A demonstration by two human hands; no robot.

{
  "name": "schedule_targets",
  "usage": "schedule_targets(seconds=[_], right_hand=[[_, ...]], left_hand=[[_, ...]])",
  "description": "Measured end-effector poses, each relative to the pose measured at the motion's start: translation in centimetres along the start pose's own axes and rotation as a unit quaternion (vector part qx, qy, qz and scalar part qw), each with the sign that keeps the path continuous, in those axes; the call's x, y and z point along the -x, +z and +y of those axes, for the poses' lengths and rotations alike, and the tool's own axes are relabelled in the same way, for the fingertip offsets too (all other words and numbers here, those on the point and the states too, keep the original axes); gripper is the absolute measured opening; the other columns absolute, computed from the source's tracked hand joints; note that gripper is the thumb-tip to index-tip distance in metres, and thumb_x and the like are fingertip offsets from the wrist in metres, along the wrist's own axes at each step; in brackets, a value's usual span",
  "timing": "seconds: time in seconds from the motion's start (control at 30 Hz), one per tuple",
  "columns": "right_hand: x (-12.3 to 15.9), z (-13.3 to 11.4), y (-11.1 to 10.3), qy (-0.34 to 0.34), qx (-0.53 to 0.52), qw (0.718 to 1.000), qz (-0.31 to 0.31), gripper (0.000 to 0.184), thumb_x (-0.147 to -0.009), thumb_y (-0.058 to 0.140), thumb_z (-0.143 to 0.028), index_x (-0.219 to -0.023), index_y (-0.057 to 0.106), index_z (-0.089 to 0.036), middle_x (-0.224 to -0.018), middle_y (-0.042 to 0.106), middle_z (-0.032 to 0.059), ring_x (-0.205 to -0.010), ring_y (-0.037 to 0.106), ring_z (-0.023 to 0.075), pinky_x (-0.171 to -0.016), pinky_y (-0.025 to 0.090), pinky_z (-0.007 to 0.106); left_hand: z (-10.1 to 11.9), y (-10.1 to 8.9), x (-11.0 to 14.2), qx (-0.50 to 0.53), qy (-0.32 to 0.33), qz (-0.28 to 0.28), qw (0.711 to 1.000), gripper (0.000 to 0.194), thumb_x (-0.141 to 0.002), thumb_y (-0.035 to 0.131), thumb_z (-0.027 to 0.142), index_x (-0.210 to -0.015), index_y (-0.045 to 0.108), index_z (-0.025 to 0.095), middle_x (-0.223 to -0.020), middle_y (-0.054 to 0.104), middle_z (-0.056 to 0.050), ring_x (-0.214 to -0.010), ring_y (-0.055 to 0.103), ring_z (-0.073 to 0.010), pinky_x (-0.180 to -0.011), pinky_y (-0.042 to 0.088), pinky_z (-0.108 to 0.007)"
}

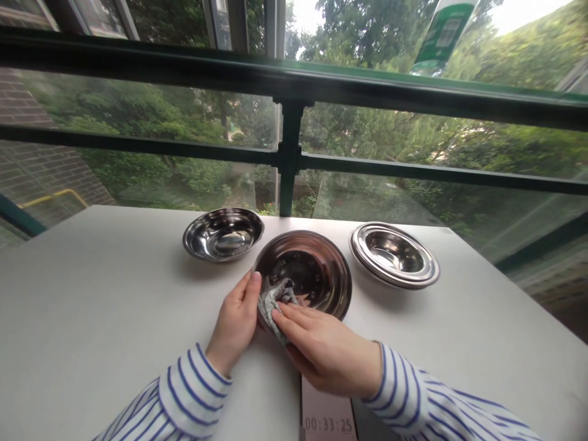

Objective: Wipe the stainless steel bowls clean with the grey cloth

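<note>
My left hand (237, 320) grips the left rim of a shiny metal bowl (328, 269), thumb on the inside of the wall and the other fingers mostly hidden beneath. The bowl is tilted toward me. With my right hand (328, 343) I press a crumpled grey-and-white cloth (274, 309) against the bowl's near left wall and rim. Part of that cloth folds over the edge, and my right fingertips lie on top of it.
Another metal bowl (223, 236) sits at the back left of the white table (114, 318). Several nested metal bowls (395, 256) stand at the back right. A device showing a timer (328, 410) lies near me. A green-labelled bottle (443, 40) stands on the railing (184, 64).
</note>
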State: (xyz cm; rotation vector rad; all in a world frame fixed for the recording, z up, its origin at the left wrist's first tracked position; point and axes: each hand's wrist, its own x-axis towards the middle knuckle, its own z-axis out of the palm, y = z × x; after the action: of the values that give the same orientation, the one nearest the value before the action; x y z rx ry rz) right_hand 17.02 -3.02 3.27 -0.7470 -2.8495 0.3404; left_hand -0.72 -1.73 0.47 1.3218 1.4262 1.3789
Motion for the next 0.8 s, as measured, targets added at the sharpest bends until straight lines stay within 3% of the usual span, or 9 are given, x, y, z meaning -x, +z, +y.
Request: schedule_targets(seconds=[0.07, 0.23, 0.47, 0.67, 0.8], right_hand=[[0.0, -0.1, 0.2, 0.008, 0.016, 1.000, -0.009, 0.049, -0.086, 0.038, -0.019, -0.133, 0.033, -0.003, -0.133, 0.044, 0.0179, -0.120, 0.044, 0.0261, -0.099, 0.038, 0.037], [1.0, -0.2, -1.7, 0.063, 0.055, 0.994, -0.069, 0.039, -0.078, 0.046, -0.013, -0.117, 0.050, -0.011, -0.106, 0.062, 0.0126, -0.099, 0.056, 0.0256, -0.087, 0.045, 0.039], [-0.1, -0.1, -0.2, 0.003, 0.044, 0.999, -0.024, 0.055, -0.081, 0.045, -0.018, -0.132, 0.032, -0.003, -0.134, 0.043, 0.0179, -0.121, 0.041, 0.0278, -0.101, 0.035, 0.039], [1.0, 0.0, -1.4, 0.050, 0.065, 0.995, -0.063, 0.044, -0.077, 0.047, -0.012, -0.122, 0.047, -0.012, -0.115, 0.059, 0.0134, -0.103, 0.055, 0.0249, -0.089, 0.043, 0.039], [0.3, -0.1, -0.2, 0.010, 0.062, 0.998, -0.031, 0.048, -0.081, 0.044, -0.013, -0.128, 0.039, -0.007, -0.127, 0.051, 0.0168, -0.114, 0.048, 0.0261, -0.094, 0.041, 0.039]], left_hand=[[-0.1, -0.3, -0.2, -0.006, 0.004, -0.001, 1.000, 0.045, -0.085, 0.043, 0.046, -0.115, 0.059, 0.016, -0.115, 0.064, -0.006, -0.106, 0.056, -0.0211, -0.095, 0.039, -0.032], [0.0, -0.7, -0.5, -0.019, 0.005, -0.004, 1.000, 0.045, -0.084, 0.044, 0.047, -0.111, 0.062, 0.015, -0.109, 0.067, -0.006, -0.099, 0.059, -0.0210, -0.091, 0.041, -0.031], [0.3, -0.2, -0.2, -0.021, 0.015, -0.003, 1.000, 0.046, -0.085, 0.042, 0.047, -0.115, 0.059, 0.016, -0.112, 0.065, -0.006, -0.104, 0.057, -0.0219, -0.090, 0.041, -0.030], [0.6, -0.9, -0.7, -0.028, 0.019, -0.026, 0.999, 0.044, -0.084, 0.044, 0.047, -0.109, 0.063, 0.016, -0.103, 0.068, -0.005, -0.093, 0.060, -0.0203, -0.085, 0.044, -0.029], [0.6, -0.7, -0.6, -0.020, 0.015, -0.011, 1.000, 0.043, -0.084, 0.044, 0.048, -0.106, 0.064, 0.016, -0.101, 0.069, -0.004, -0.091, 0.060, -0.0196, -0.084, 0.044, -0.028]])
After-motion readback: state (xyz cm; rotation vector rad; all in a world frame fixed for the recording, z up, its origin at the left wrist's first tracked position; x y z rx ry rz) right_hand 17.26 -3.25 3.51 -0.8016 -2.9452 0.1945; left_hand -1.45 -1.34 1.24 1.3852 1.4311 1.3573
